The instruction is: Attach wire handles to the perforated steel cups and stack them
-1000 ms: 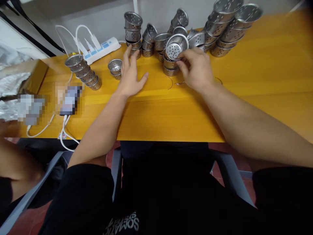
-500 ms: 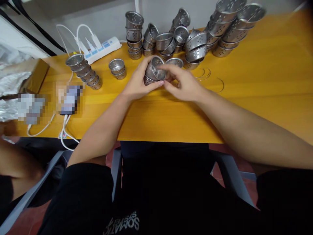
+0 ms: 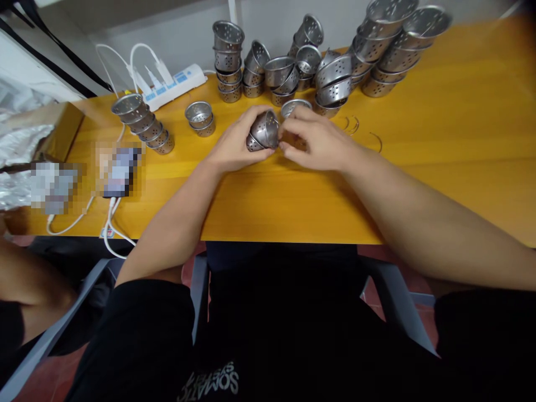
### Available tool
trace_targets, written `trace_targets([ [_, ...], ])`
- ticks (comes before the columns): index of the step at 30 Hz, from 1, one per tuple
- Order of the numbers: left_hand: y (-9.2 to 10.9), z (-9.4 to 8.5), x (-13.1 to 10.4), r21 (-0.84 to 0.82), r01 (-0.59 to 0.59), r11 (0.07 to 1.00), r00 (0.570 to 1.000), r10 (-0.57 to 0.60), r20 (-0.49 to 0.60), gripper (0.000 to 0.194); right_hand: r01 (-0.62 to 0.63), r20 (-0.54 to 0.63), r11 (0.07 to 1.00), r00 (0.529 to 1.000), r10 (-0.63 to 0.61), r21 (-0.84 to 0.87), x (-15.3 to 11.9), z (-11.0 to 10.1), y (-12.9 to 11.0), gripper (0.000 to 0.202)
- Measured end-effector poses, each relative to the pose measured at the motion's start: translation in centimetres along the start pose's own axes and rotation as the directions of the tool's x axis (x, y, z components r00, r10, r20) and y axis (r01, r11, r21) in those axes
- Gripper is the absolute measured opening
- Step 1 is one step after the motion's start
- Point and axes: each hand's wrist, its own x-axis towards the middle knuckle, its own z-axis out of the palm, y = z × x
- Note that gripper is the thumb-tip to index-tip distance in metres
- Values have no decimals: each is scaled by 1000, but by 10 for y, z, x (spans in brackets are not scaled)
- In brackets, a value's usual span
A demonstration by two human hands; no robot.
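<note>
Turned since half a second ago, the perforated silver metal cups [image 3: 265, 132] are leaning in the left hand [image 3: 234, 144], whose fingers are curling around them above the yellow wooden table [image 3: 268, 206]. Beside their rims, the right hand [image 3: 316, 142] is arching, fingertips bunching near the thumb; whether they are pinching anything is unclear.

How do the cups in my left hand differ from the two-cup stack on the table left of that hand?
The held cups are in the left hand, while the two-cup stack stands on the table.
The upper of the held cups is tilted; the two-cup stack stands roughly upright.
The hand partly hides the held cups; the two-cup stack is uncovered.
Both are grey metal with small holes.
</note>
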Motion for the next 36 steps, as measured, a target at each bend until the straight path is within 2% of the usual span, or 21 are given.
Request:
trace_targets([
  [7, 0, -3, 0, 81, -35, 996, 999, 32, 36, 102, 2, -60, 992, 998, 6, 128, 2, 3, 2, 62],
  [14, 12, -5, 1, 181, -25, 983, 996, 9, 90, 100, -19, -154, 973, 986, 56, 232, 4, 16, 13, 61],
  [19, 25, -6, 0, 224, 4, 974, 992, -32, 119, 94, -68, -153, 949, 981, 119, 307, 6, 12, 6, 68],
  [22, 24, -10, -2, 245, 10, 969, 992, -42, 123, 94, -83, -108, 916, 985, 135, 393, 8, 8, 1, 72],
  [26, 7, -16, -5, 199, 73, 977, 997, -78, 13, 102, -74, -82, 908, 990, 118, 412, 5, 7, 10, 78],
  [29, -9, -13, -2, 60, 107, 992, 987, -99, -124, 109, -80, -111, 955, 987, 116, 285, -1, 9, 29, 79],
  [32, -14, -5, 3, -83, 113, 990, 972, -127, -196, 114, -61, -86, 981, 993, 78, 184, -5, 9, 40, 79],
  [36, -13, 9, 10, -210, 132, 969, 957, -180, -228, 123, -36, -106, 996, 993, 45, 81, -5, 4, 22, 71],
])
